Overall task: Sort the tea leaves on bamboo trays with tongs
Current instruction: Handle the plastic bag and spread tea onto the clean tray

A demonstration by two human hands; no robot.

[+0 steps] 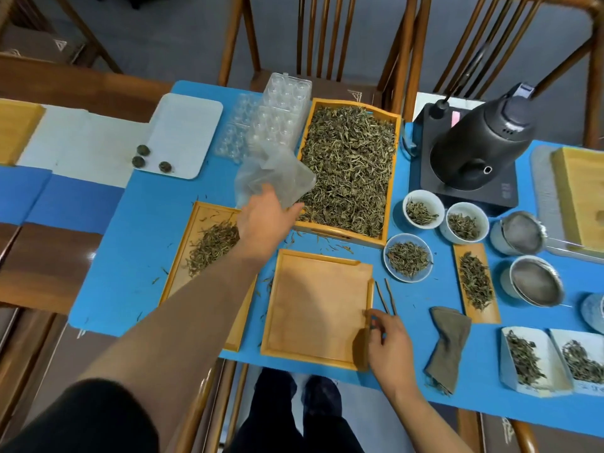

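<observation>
A deep bamboo tray heaped with loose tea leaves stands at the back centre. My left hand reaches toward its near left corner and grips a crumpled clear plastic sheet. A flat bamboo tray on the left carries a small pile of leaves. In front of me lies a bare bamboo tray. My right hand pinches the near end of thin tongs, which lie beside that tray's right rim.
Clear plastic moulds and a white tray with three tea balls sit at the back left. A black kettle, bowls of leaves, strainers, a grey cloth and paper scoops crowd the right.
</observation>
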